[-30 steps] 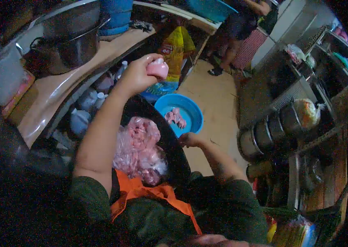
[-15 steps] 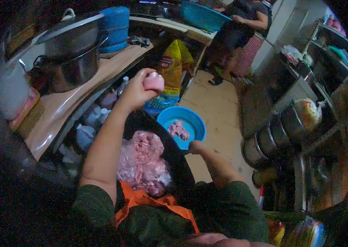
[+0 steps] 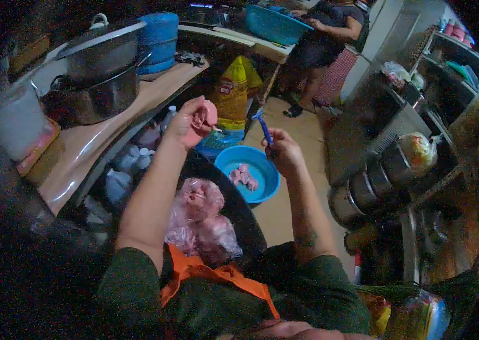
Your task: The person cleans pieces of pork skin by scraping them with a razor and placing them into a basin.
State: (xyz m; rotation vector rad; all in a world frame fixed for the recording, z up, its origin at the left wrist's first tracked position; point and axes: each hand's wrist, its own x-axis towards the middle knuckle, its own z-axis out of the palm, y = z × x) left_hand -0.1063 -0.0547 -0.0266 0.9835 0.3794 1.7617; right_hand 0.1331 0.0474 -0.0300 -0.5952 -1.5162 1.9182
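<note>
At upper centre I observe the left hand [image 3: 184, 123] gripping a pink fleshy lump [image 3: 210, 112], the right hand [image 3: 286, 149] a blue plastic razor [image 3: 265, 130].

Plastic razor [image 3: 265, 130], smooth plastic basin [image 3: 266, 168], glossy plastic bags [image 3: 215, 235], shiny metal pot [image 3: 103, 97]

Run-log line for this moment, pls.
left hand: holding pink meat | right hand: holding blue razor, apart from meat | blue basin: meat pieces inside | plastic bag: more meat
</note>
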